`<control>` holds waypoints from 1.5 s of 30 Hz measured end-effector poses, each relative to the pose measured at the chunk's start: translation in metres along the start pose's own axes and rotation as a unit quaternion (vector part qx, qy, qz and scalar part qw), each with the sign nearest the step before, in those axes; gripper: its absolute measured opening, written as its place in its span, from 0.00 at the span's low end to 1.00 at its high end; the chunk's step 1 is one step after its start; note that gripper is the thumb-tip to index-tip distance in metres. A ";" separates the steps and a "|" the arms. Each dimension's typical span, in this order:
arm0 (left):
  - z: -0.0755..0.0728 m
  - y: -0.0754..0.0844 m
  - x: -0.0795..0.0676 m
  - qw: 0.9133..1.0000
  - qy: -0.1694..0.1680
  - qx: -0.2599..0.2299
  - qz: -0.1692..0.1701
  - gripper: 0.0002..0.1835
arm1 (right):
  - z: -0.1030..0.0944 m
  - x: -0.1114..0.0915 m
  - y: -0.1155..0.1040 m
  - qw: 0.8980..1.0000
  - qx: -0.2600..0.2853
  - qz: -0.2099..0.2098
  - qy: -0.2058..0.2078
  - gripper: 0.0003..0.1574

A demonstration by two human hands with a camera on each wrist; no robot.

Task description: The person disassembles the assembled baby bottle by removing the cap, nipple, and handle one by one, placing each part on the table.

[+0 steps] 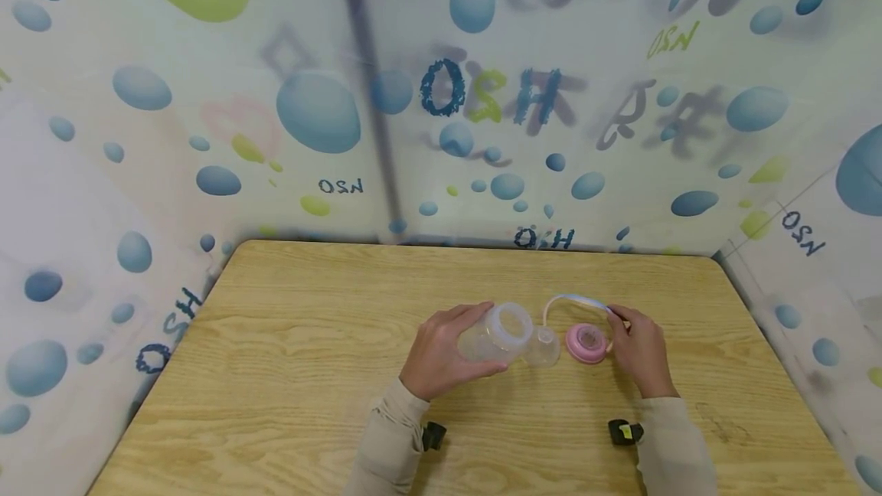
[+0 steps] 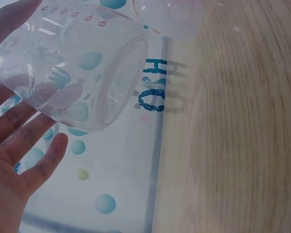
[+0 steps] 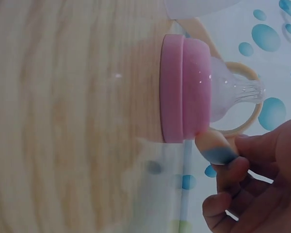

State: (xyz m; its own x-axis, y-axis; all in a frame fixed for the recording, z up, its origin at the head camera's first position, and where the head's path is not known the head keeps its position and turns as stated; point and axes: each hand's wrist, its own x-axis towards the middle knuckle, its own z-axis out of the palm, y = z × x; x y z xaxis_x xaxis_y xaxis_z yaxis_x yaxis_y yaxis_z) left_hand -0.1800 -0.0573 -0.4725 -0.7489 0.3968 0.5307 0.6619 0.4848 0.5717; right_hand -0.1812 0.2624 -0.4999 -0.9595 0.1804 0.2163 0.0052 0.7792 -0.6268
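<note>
My left hand [image 1: 441,350] grips a clear baby bottle [image 1: 492,334], its fingers and thumb round the sides. The bottle is tilted, with its round end facing right, and small red markings show in the left wrist view. My right hand [image 1: 641,347] pinches a curved cream bottle handle [image 3: 216,148] with a blue patch, between thumb and fingertips. Behind the teat, a cream ring [image 3: 256,109] shows in the right wrist view. Just left of the right hand, a pink collar with a clear teat [image 1: 586,344] stands on the table, teat upward.
A clear dome-shaped cap [image 1: 543,348] stands between the bottle and the pink collar. The wood-grain table [image 1: 276,373] meets a wall [image 1: 427,167] printed with blue and green drops at its far edge.
</note>
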 end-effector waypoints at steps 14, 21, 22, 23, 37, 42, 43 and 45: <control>0.000 0.001 0.000 1.000 0.004 -0.005 -0.007 0.44 | 0.000 0.000 0.006 0.998 -0.013 0.033 -0.057 0.21; 0.002 0.000 -0.001 1.000 0.007 -0.002 -0.007 0.44 | -0.003 -0.001 0.004 0.995 -0.008 0.047 -0.084 0.22; 0.002 0.000 -0.001 1.000 0.007 -0.003 -0.007 0.44 | -0.003 -0.002 0.004 0.995 -0.007 0.049 -0.089 0.23; 0.002 0.000 -0.001 1.000 0.008 -0.002 -0.006 0.44 | -0.003 -0.002 0.004 0.995 -0.006 0.049 -0.091 0.23; 0.002 0.000 -0.001 1.000 -0.001 -0.002 -0.009 0.43 | -0.007 -0.005 0.002 0.995 0.003 0.049 -0.086 0.28; 0.002 0.001 0.000 1.000 0.001 -0.020 -0.020 0.43 | -0.009 -0.007 -0.013 0.999 0.043 -0.007 -0.017 0.29; 0.002 0.001 0.000 1.000 0.003 -0.021 -0.020 0.44 | -0.010 -0.008 -0.018 0.998 0.060 -0.020 -0.010 0.28; 0.002 0.001 -0.001 0.999 0.005 -0.029 -0.022 0.44 | -0.010 -0.009 -0.028 0.995 0.091 -0.051 -0.008 0.27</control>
State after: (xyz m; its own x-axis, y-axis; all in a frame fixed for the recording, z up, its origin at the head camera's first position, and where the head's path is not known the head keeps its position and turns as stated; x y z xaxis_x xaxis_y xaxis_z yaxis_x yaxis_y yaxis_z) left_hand -0.1788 -0.0551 -0.4737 -0.7777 0.3671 0.5104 0.6287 0.4554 0.6304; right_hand -0.1695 0.2450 -0.4767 -0.9567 0.0958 0.2750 -0.1420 0.6711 -0.7277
